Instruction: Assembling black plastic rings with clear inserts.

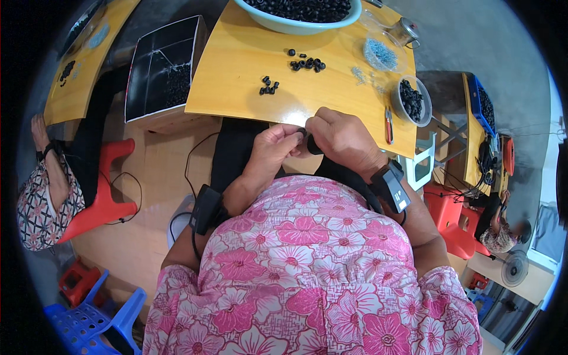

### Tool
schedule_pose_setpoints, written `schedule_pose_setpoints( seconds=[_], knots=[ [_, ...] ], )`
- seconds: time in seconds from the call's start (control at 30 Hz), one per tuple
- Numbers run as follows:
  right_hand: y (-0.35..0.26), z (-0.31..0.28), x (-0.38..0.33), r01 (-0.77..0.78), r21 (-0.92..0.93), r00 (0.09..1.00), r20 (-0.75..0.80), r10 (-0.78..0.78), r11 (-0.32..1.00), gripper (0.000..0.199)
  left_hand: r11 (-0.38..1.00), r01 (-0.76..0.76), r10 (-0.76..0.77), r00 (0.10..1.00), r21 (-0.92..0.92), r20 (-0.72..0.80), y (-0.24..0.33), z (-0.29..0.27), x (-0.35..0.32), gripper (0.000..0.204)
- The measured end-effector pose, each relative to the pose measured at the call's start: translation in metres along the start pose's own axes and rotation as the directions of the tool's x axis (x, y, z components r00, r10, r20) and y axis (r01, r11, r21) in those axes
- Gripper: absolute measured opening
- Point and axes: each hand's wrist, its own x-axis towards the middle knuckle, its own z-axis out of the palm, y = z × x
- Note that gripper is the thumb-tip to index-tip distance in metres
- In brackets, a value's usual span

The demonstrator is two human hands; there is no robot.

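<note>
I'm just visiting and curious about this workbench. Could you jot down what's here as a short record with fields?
Left hand: left hand pinches a small black ring at the near table edge
Right hand: right hand meets it, holding a small black piece
Surface: yellow wooden table
Loose parts: two small clusters of black rings on the table
Containers: large pale bowl of black rings, small clear bowl of the same
Tool: pliers near the right edge
Wrists: black strapped devices on both
</note>
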Motion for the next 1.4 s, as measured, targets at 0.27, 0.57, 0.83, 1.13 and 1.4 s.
schedule_pose_setpoints(
  seconds=[0.27, 0.57, 0.83, 1.13, 1.4],
  knots=[
    [0.004, 0.018, -0.005, -0.195, 0.519, 0.969, -0.027, 0.244, 0.832, 0.013, 0.994, 0.025, -0.024, 1.0, -0.109, 0.014, -0.003, -0.005, 0.0, 0.021],
    [-0.003, 0.03, -0.015, -0.295, 0.587, 0.925, -0.022, 0.378, 0.754, 0.014, 0.984, 0.053, -0.042, 0.997, -0.172, 0.068, -0.008, -0.011, 0.004, 0.023],
    [0.011, 0.027, 0.003, -0.337, 0.633, 0.92, 0.062, 0.388, 0.697, 0.012, 0.999, 0.015, -0.015, 1.0, -0.043, 0.005, -0.009, -0.011, 0.004, 0.026],
    [0.05, 0.055, 0.06, -0.249, 0.51, 0.939, -0.08, 0.334, 0.824, 0.018, 0.995, 0.041, -0.047, 0.997, -0.093, -0.064, -0.007, -0.015, 0.007, 0.023],
    [0.062, 0.071, 0.081, -0.212, 0.447, 0.968, -0.03, 0.251, 0.869, 0.016, 0.994, 0.024, -0.032, 0.997, -0.11, -0.069, -0.004, -0.021, 0.009, 0.022]
  ],
)
